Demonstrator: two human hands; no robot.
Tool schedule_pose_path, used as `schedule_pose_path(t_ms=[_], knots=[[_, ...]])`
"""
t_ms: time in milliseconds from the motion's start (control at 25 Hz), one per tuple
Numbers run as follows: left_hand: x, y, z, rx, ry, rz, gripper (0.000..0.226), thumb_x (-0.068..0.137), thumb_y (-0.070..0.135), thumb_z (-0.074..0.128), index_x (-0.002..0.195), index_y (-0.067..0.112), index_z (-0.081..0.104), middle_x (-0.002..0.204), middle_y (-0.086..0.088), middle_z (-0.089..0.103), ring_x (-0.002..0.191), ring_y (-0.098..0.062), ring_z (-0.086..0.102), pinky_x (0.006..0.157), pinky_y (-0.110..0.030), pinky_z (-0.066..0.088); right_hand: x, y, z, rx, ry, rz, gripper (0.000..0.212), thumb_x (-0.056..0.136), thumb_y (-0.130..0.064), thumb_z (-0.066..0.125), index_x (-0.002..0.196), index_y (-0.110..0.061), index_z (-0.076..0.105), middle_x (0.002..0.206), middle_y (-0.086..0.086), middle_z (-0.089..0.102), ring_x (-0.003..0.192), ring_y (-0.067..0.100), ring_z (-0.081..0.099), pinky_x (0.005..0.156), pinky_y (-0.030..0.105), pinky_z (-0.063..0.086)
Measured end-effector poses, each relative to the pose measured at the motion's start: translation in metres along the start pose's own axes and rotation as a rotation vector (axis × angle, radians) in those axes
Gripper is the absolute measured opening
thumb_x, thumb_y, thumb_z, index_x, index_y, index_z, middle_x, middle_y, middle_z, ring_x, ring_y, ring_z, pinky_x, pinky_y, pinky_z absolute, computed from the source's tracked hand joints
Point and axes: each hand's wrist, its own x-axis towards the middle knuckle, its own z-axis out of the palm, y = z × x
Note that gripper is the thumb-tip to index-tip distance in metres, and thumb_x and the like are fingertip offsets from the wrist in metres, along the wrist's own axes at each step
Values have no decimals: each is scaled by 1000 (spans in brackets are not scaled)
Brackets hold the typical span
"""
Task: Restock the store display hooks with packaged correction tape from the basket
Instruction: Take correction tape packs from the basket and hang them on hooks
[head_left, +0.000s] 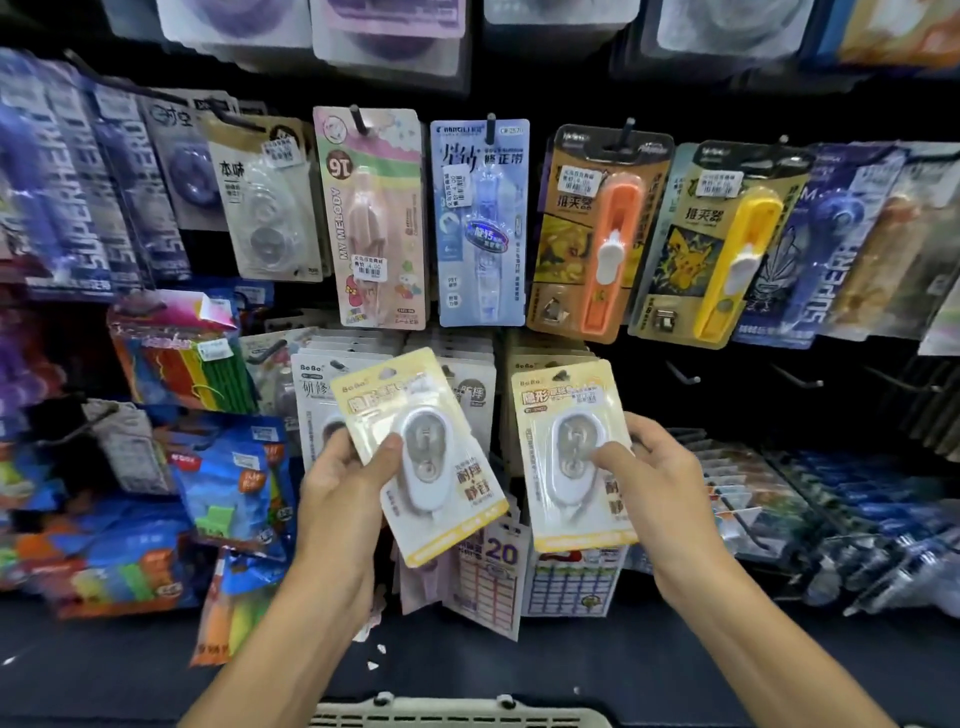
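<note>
My left hand (345, 470) grips a yellow-carded correction tape pack (421, 457), tilted to the left, in front of the hanging white packs (317, 395). My right hand (652, 475) holds a second yellow correction tape pack (571, 452) upright, its top hole close to the hook of the yellow-pack row (550, 358). Each pack has a white oval tape dispenser under a clear blister. The basket's pale rim (457, 714) shows at the bottom edge, its contents hidden.
Above hang a pink tape pack (379, 218), a blue one (480, 223), and orange (597, 228) and yellow (722, 244) clip tools. Bare hooks (685, 374) stick out to the right. Colourful packs (228, 483) crowd the left; pen trays (831, 514) lie at right.
</note>
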Motion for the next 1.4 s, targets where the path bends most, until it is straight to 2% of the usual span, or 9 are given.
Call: schedule_pose_path(t_ms=[240,360,480,720,920,1040,1160,1280,1400], knots=[[-3,2,9,41,-69,44,19,101,8,57,111,23,65,97,8,80,85,-9,77,60,-22,59,1,13,0,-184,115,15,56,90,-43,71,136,-42,38,133,-15,53,105,10,56,80,38,51],[-6,1,22,97,-133,44,19,101,10,57,111,25,63,96,7,80,81,-9,77,57,-20,58,-14,15,18,-91,-109,-68,54,82,-52,77,125,-50,43,137,-21,52,121,2,52,94,31,45],[-5,-4,30,221,-271,85,21,99,14,61,114,28,65,102,7,79,90,-11,76,67,-21,59,-16,14,33,173,-268,-123,58,79,-27,83,124,-40,49,119,-4,71,102,15,72,78,37,62],[7,-12,7,1381,-240,631,62,100,33,54,157,27,30,163,11,28,151,-10,22,123,-33,12,-6,19,12,75,15,-161,35,93,-15,69,110,-45,61,117,-13,71,110,12,66,89,38,55],[6,-25,-2,1540,-355,543,69,102,37,47,161,32,12,170,8,1,157,-13,0,128,-41,-4,0,26,3,-78,47,-128,35,95,-30,66,123,-50,61,119,-23,67,110,7,63,91,38,54],[-4,-28,-8,1381,-273,674,59,97,26,56,153,23,40,165,0,28,153,-22,25,127,-44,14,4,43,4,-55,-48,36,62,94,-12,68,142,-46,50,134,-6,61,104,16,64,73,32,57],[-12,-33,-27,1152,-31,849,25,86,7,59,106,9,74,116,-6,73,109,-27,65,97,-40,47,4,75,13,-39,41,56,79,90,8,64,149,-38,39,149,-6,45,111,5,59,74,26,59],[-15,-65,-63,1161,-39,548,22,85,5,57,99,10,72,102,-6,72,99,-29,63,87,-36,48,-21,137,29,-323,67,94,58,90,7,59,140,-22,52,137,0,54,102,7,63,82,28,56],[-36,-131,-118,1390,-301,64,27,87,10,60,112,18,69,107,-7,73,102,-31,66,89,-40,52,-77,229,42,-811,-414,73,31,90,-2,59,119,-12,67,118,9,72,111,30,66,95,39,52]])
